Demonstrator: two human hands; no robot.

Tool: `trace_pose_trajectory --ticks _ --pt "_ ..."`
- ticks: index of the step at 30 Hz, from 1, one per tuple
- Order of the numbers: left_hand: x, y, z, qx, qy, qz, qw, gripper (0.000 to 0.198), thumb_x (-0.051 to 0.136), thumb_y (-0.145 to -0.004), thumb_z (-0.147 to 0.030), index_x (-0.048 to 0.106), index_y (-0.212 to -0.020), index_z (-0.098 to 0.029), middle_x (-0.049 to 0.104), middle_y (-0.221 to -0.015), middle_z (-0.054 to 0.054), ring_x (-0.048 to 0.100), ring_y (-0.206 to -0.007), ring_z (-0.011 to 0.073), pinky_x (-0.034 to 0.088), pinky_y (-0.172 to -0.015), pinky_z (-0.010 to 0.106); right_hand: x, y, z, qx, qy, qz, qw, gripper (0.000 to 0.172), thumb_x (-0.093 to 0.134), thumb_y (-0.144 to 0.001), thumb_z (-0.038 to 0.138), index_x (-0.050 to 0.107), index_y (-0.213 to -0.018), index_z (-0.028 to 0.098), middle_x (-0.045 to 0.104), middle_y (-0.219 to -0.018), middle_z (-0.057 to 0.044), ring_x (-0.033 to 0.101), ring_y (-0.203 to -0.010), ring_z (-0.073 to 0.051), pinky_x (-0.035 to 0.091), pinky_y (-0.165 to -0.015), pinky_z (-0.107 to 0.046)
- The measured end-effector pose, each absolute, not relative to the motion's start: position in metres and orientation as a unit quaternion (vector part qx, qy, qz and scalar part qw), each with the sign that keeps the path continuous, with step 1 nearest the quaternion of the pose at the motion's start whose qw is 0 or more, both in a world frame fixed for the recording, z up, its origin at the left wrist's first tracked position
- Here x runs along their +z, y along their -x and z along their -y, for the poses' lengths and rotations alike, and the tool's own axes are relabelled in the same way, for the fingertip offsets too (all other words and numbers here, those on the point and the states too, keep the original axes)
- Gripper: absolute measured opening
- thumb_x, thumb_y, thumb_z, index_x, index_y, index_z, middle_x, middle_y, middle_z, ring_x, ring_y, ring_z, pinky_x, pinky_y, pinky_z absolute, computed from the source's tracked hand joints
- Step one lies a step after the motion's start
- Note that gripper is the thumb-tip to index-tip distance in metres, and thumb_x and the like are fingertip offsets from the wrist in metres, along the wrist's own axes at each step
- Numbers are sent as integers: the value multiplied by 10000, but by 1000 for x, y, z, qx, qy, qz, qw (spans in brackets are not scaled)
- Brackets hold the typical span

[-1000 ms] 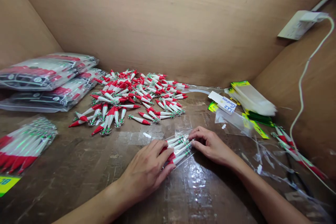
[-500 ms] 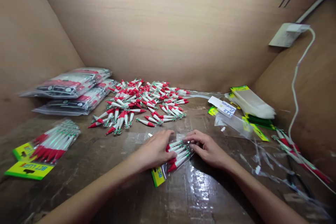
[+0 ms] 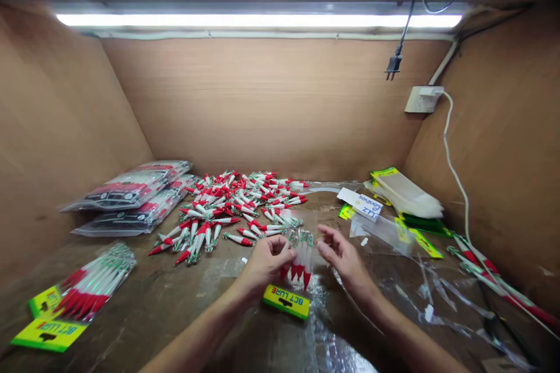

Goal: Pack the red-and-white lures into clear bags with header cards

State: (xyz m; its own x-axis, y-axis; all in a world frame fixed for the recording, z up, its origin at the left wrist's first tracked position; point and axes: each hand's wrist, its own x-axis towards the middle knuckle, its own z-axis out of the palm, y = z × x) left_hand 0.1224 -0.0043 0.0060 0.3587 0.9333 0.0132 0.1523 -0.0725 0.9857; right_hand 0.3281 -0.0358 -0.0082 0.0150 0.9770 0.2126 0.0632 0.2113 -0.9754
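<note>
Between my hands is a clear plastic bag of red-and-white squid lures (image 3: 301,257), with its yellow-green header card (image 3: 286,302) toward me. My left hand (image 3: 263,261) pinches the bag's left edge between thumb and fingers. On the other side, my right hand (image 3: 343,255) is just off the bag's right edge, fingers apart and holding nothing. Beyond them lies a loose pile of matching lures (image 3: 238,207), hooks at their ends. Two filled bags of lures (image 3: 90,285) overlap at the left.
Large sealed packs (image 3: 131,192) are stacked at the back left. On the right lie a stack of empty header bags (image 3: 406,192), a white paper label (image 3: 359,203) and longer lures (image 3: 499,280). A plug (image 3: 394,64) hangs above; a white cable (image 3: 450,151) runs down from the socket.
My view has tilted up, bringing the lamp and shelf into sight. The bag has turned so its card faces me squarely. My right hand has come off it and opened.
</note>
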Motion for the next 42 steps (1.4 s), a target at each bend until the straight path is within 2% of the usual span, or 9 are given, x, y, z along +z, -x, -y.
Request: trace_pose_trajectory --ticks 3,7,12,19,25,28,33,38,42 --pt "4 -126 9 406 -617 -414 533 413 773 -744 -500 524 -719 -172 500 -622 -47 434 -536 93 328 -516 203 -18 -317 34 537 384 577 481 417 707 -844 468 672 -1122 161 703 -985 -79 649 -842 -229 515 -763 -341" --pt "-2 -126 11 404 -605 -359 585 371 815 -749 -449 629 -828 -138 598 -720 -5 516 -624 115 382 -585 209 -21 -308 35 530 386 555 513 297 761 -786 389 696 -982 176 722 -917 -49 658 -866 -239 515 -795 -334" --pt "-7 -120 12 396 -590 -342 615 350 807 -784 -439 688 -870 -122 657 -772 24 554 -648 124 410 -606 215 -14 -305 37 539 382 538 524 291 766 -786 389 704 -978 180 726 -922 -54 661 -880 -252 521 -817 -353" --pt "-12 -119 14 393 -581 -346 624 422 773 -808 -504 742 -921 -98 714 -833 76 598 -669 153 421 -626 236 -10 -305 39 543 381 533 525 438 761 -788 546 711 -1009 171 737 -945 -75 670 -842 -247 529 -805 -371" --pt "-15 -121 16 414 -580 -357 604 382 779 -799 -484 664 -836 -122 652 -741 17 558 -632 128 402 -609 222 -12 -309 37 550 379 535 518 368 763 -782 503 716 -919 165 737 -883 -68 666 -813 -243 522 -750 -355" --pt "-17 -121 16 400 -596 -373 588 392 783 -780 -492 638 -794 -128 630 -710 11 543 -611 128 404 -598 225 -11 -309 38 542 388 529 525 356 771 -770 443 695 -997 179 728 -896 -50 662 -818 -229 515 -748 -337" --pt "-23 -123 14 398 -616 -384 561 362 797 -752 -457 624 -742 -138 578 -660 -11 505 -593 121 355 -565 214 -8 -303 42 552 399 504 531 649 800 -699 294 554 -1293 209 713 -888 -19 659 -782 -203 513 -691 -298" --pt "-24 -127 18 369 -644 -368 560 305 834 -697 -348 645 -810 -136 612 -718 -4 529 -642 135 382 -596 218 -2 -299 44 517 420 475 575 702 683 -670 135 506 -1343 223 703 -938 -8 638 -750 -174 502 -652 -260" --pt "-24 -130 21 393 -630 -368 560 292 781 -777 -385 621 -802 -142 598 -727 -7 523 -651 132 382 -606 220 -7 -300 44 526 419 454 585 654 734 -699 195 532 -1321 216 695 -911 -8 641 -755 -183 506 -650 -268"
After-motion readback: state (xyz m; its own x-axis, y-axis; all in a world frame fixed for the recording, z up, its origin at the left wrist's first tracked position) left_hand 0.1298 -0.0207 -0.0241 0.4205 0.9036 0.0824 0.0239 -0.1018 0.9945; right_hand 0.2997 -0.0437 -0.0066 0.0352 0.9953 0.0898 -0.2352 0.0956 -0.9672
